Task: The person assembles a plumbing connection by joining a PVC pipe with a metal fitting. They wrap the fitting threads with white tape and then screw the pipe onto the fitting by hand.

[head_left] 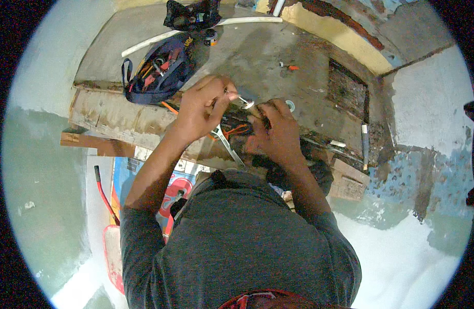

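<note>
My left hand (205, 106) is closed in a pinch on a thin whitish strip (241, 98). The strip reaches a small white round piece (248, 105) between my hands, by the fingertips of my right hand (276, 127). Those fingers are curled, and what they grip is mostly hidden. Below my left wrist lies a silver wrench-like tool (227, 144), its handle slanting toward my body. Orange cord (238, 130) is bunched in the dark gap at the slab's near edge, under my hands.
On the grey slab (247, 56) are a dark blue tool bag (167, 69), a black bag (193, 15), a long white pipe (250, 20), a small round container (210, 37), an orange-tipped item (291, 67) and a pale ring (290, 106). A sunken rectangular opening (347, 90) lies at right.
</note>
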Demonstrator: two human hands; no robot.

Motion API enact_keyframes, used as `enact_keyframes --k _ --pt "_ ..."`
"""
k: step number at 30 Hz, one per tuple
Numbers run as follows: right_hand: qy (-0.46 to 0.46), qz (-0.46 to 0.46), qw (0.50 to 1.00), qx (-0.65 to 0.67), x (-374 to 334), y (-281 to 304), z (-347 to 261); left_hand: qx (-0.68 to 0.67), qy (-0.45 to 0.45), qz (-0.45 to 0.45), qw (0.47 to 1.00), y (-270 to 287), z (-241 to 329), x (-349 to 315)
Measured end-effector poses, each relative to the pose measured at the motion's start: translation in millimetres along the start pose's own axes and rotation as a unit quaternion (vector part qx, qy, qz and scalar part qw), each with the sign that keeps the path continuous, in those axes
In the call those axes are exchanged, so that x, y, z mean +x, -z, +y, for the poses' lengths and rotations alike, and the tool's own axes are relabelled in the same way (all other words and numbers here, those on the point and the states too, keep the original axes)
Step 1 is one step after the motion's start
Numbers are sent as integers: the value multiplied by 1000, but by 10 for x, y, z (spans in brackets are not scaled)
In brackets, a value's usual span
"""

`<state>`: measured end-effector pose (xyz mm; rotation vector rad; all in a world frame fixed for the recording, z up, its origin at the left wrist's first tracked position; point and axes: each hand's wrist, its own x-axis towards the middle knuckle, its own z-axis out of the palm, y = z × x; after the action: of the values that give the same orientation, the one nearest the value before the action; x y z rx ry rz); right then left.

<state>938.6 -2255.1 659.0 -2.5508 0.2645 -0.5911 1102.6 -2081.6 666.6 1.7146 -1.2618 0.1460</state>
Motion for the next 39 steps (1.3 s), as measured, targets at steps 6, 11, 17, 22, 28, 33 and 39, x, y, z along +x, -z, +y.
enact_keyframes --k 6,11,17,22,28,33,39 --pt "35 36 998 -25 13 -53 102 -382 38 -14 923 -347 88 -58" --pt "55 75 996 -20 114 -118 129 -310 259 103 909 -580 130 -26" --pt "-4 48 996 -71 125 -118 129 -120 238 84 960 -599 114 8" --pt "41 41 997 -55 201 -170 176 -55 233 49 970 -525 186 34" --pt "98 28 993 -53 257 -197 235 -171 255 72 949 -610 84 12" --pt "28 -10 998 -49 218 -299 271 -317 252 104 908 -730 6 -67" --pt "-150 -10 899 411 184 -262 346 -342 281 77 893 -668 -348 -459"
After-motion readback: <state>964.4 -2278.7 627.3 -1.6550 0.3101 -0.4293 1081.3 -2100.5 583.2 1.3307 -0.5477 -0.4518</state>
